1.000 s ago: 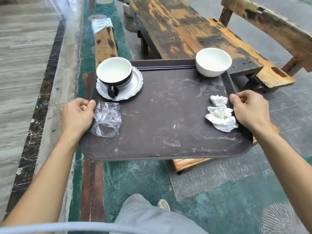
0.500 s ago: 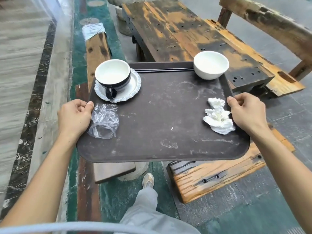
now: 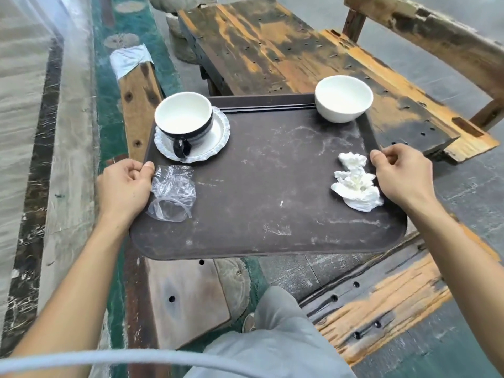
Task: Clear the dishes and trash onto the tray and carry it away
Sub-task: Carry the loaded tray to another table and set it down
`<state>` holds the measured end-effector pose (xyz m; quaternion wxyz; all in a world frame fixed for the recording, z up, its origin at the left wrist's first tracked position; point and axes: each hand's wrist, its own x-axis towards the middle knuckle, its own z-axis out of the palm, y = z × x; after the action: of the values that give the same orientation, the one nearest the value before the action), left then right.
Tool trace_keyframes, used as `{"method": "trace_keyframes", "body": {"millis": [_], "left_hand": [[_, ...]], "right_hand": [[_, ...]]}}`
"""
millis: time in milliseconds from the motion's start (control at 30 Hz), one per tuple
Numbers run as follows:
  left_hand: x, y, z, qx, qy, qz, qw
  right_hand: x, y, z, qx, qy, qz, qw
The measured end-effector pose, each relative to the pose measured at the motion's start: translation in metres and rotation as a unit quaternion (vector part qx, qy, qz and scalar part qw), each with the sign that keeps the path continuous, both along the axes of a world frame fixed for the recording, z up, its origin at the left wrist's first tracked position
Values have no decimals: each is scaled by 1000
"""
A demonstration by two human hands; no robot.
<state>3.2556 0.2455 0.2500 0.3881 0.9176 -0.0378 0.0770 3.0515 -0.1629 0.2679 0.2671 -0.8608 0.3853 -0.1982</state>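
A dark brown tray (image 3: 267, 192) is held in the air, level, above benches and floor. My left hand (image 3: 124, 190) grips its left edge and my right hand (image 3: 402, 177) grips its right edge. On the tray's far left a black-and-white cup (image 3: 184, 122) stands on a white scalloped saucer (image 3: 215, 144). A white bowl (image 3: 343, 98) sits at the far right corner. Crumpled clear plastic (image 3: 171, 192) lies beside my left thumb. Crumpled white napkins (image 3: 354, 184) lie next to my right hand.
A worn wooden table (image 3: 272, 50) stretches ahead beyond the tray. Low wooden benches stand below: one on the left (image 3: 139, 85), one on the lower right (image 3: 381, 301). A wooden chair back (image 3: 436, 28) is at top right. My grey-trousered leg (image 3: 275, 336) steps forward.
The tray stays in both hands while I walk back from the table. The benches under it have slid up into view, and the table looks farther away.
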Motion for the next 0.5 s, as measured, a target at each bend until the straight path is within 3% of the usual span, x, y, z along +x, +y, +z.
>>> {"method": "trace_keyframes", "body": {"millis": [500], "left_hand": [[162, -82, -18, -19, 19, -11, 1000]], "right_hand": [[159, -84, -10, -4, 16, -3, 1000]]}}
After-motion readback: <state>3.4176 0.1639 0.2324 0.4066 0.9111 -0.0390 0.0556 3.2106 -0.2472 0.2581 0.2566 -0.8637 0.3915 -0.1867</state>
